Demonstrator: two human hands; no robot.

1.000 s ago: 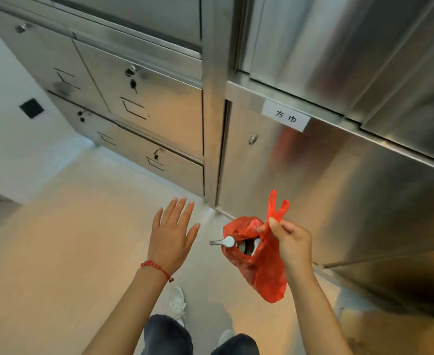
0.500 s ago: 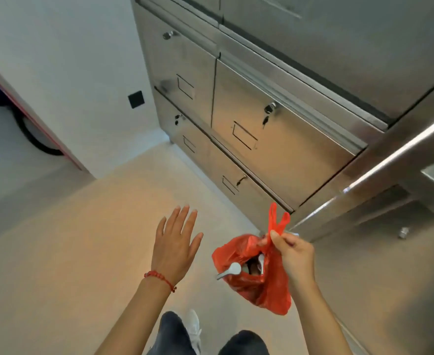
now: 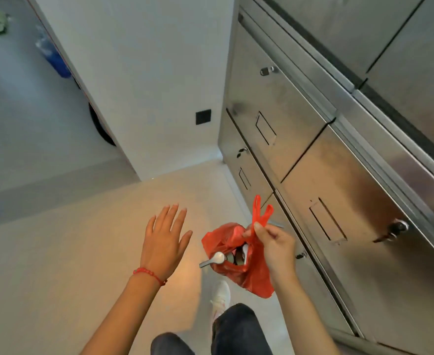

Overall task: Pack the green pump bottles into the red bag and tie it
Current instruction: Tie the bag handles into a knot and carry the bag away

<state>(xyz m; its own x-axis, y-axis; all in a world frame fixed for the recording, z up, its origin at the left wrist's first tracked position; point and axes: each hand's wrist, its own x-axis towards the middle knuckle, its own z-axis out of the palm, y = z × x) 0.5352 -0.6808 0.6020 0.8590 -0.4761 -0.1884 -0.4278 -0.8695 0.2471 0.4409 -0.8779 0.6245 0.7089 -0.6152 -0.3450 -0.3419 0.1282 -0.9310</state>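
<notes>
A red plastic bag [image 3: 255, 276] hangs in the air from my right hand [image 3: 277, 245], which pinches its two handle loops; the loop ends stick up above my fingers. The bag's mouth gapes to the left. A white pump head [image 3: 214, 259] pokes out of it, and dark bottle tops show inside; the bottles' bodies are hidden by the bag. My left hand [image 3: 166, 238] hovers flat to the left of the bag, fingers spread, holding nothing and not touching it. A red string bracelet sits on that wrist.
Stainless steel lockers [image 3: 313, 155] with keyed doors run along the right. A white wall corner [image 3: 144, 85] with a black square plate stands ahead, and a doorway opens at the left. My legs and a white shoe [image 3: 221, 294] are on the beige floor below.
The view has swung left along the lockers toward the wall corner and doorway. Both hands keep the same pose, the right still holding the bag.
</notes>
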